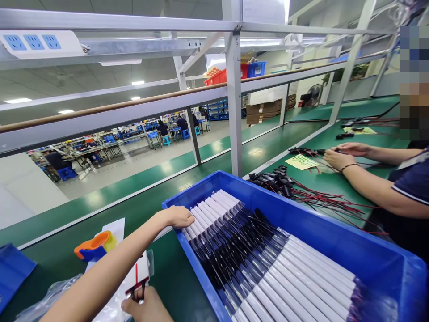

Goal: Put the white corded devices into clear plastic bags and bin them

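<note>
My left hand [177, 217] reaches over the near left wall of a blue plastic bin [365, 243]. Its fingers curl down at the end of a row of white packs [209, 210] in clear sleeves; whatever they grip is hidden. Black cables [231, 246] lie bunched across the middle of the bin, between that row and a second row of white packs [295, 273]. Below my left forearm, my right hand [149, 306] is closed around the black leads of a white flat pack [137, 270] with a red stripe.
An orange, blue and yellow tape dispenser [97, 246] and clear plastic bags [50, 297] lie on the left. Metal frame posts [233, 98] rise behind the bin. At right, a co-worker's hands [345, 154] handle black connectors beside red and black wires [318, 197].
</note>
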`<state>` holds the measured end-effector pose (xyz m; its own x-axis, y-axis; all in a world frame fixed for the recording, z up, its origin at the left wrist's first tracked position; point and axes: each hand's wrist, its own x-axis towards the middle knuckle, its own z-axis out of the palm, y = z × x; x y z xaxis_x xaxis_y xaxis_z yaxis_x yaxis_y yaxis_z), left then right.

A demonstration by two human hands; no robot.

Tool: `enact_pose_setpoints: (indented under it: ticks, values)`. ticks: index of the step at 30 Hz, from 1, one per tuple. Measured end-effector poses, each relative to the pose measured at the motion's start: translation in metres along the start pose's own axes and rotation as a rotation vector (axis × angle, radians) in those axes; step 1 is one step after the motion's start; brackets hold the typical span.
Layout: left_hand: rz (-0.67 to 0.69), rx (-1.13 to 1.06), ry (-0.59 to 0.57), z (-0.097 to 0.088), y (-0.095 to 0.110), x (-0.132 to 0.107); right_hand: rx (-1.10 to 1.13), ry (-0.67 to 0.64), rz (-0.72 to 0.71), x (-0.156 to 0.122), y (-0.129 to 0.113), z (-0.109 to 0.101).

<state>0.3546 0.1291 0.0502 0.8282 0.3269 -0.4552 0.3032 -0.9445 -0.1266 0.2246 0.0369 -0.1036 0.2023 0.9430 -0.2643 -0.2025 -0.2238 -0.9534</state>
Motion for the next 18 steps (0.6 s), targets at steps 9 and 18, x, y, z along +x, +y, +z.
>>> enact_pose_setpoints:
  ticks: [9, 18]
  values:
    - [0.041, -0.058, -0.102, 0.010, -0.009, 0.019, 0.078, 0.050, 0.038, -0.004, 0.006, -0.001]
    - [0.159, -0.019, -0.051, 0.027, -0.013, 0.041, 0.114, 0.040, 0.042, 0.000, 0.015, 0.000]
